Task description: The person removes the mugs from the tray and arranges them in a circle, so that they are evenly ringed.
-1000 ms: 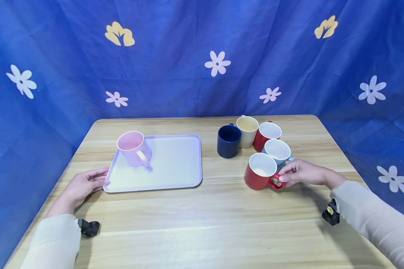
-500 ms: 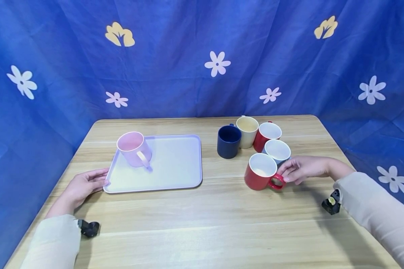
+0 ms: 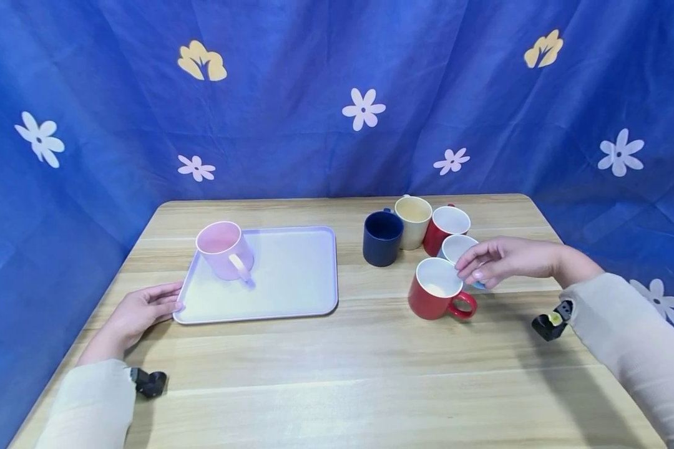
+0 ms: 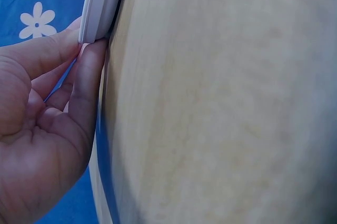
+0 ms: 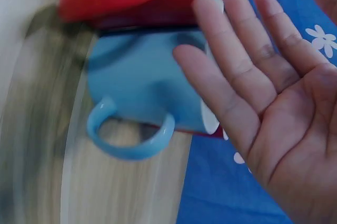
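Observation:
My left hand [image 3: 137, 315] is at the near left corner of a pale lilac tray [image 3: 292, 299]; in the left wrist view thumb and finger pinch the tray's rim [image 4: 97, 16]. A pink mug [image 3: 224, 252] stands upright on the tray's left part. My right hand [image 3: 508, 259] hovers over the light blue mug, holding nothing; the right wrist view shows its fingers [image 5: 231, 95] extended beside the light blue mug [image 5: 147, 79]. The front red mug [image 3: 429, 299], handle to the right, stands just in front of the light blue one.
Behind these stand another red mug [image 3: 437, 240], a cream mug [image 3: 414, 234] and a dark blue mug [image 3: 380, 246], close together. The wooden table [image 3: 326, 374] has a blue flowered curtain [image 3: 292, 100] behind it and at its sides.
My right hand has let go of the front red mug's handle and lifted up over the light blue mug. The red mug stays in place. My left hand has not moved.

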Motion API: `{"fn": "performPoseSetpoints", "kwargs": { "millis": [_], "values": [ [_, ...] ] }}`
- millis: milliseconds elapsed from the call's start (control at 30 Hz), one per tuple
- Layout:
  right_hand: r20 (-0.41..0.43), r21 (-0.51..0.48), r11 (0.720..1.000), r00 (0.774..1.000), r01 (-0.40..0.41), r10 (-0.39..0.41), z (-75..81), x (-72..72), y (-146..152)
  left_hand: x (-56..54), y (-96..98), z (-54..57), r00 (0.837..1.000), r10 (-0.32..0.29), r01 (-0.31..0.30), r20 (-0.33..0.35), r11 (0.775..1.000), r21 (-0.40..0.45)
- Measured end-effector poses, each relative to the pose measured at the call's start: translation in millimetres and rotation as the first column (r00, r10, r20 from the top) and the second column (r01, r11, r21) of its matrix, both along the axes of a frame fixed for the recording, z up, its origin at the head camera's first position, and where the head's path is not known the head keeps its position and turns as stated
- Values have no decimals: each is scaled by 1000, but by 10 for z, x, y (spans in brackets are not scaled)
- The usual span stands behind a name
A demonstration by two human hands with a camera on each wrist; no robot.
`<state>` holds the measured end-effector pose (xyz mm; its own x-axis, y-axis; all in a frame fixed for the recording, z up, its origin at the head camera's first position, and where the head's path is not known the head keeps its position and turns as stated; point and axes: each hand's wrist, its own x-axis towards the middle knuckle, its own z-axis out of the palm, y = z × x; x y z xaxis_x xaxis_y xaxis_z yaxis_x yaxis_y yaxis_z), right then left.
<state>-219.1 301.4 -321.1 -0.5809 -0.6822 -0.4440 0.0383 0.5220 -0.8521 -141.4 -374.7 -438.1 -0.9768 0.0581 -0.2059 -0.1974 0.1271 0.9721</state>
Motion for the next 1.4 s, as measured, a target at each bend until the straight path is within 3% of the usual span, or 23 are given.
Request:
{"fn": "performPoseSetpoints", "kwargs": {
  "millis": [267,567,967,1200,1400],
  "values": [
    [-54,-216,976,998,-31,19,-99,-60,-178,13,-5,-12,1000,-1,1,4,1000,-20],
    [-96,-333,943,995,-12,-22,-221,-117,-556,26,0,-19,1000,4,-4,18,1000,0],
    [-101,-316,949,994,5,-39,-208,-186,-1124,31,31,11,1000,2,-1,11,999,-54],
    [-118,-285,958,993,-40,7,-124,-232,-1451,24,13,11,1000,-2,2,1,999,-52],
    [-186,-241,965,981,-107,62,-86,-302,-1744,20,15,20,1000,0,0,3,998,-69]
  ]
}}
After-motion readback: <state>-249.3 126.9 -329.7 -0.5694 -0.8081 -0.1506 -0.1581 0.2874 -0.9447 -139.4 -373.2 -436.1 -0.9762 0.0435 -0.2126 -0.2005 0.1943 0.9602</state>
